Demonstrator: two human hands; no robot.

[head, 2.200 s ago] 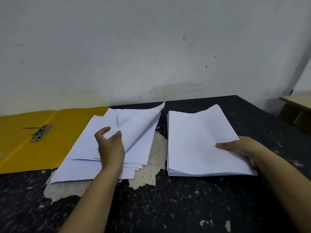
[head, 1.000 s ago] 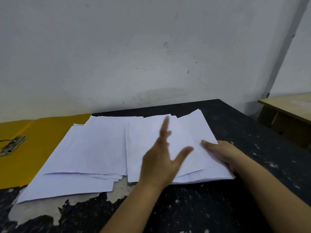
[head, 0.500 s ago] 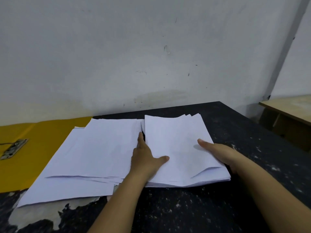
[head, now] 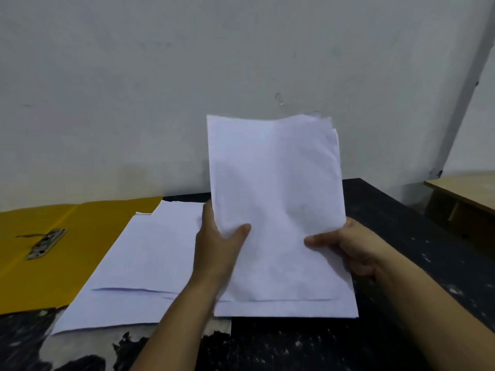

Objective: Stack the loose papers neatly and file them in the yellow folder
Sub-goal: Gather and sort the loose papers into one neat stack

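A thick stack of white papers [head: 276, 183] stands upright off the table, its top edges slightly uneven. My left hand [head: 218, 245] grips its left side and my right hand [head: 345, 245] grips its right side, thumbs on the front sheet. Left of it, a looser pile of white sheets [head: 142, 266] lies flat on the dark table [head: 428, 253], partly overlapping the open yellow folder [head: 88, 236]. The folder's metal clip [head: 45, 243] shows on its inner face.
A pale wall rises straight behind the table. A wooden desk [head: 466, 191] stands at the far right, beyond the table's edge. Worn light patches mark the table surface near the front left.
Both hands have gripped the right stack by its sides and raised it from flat on the table to upright. The left pile and folder have not moved.
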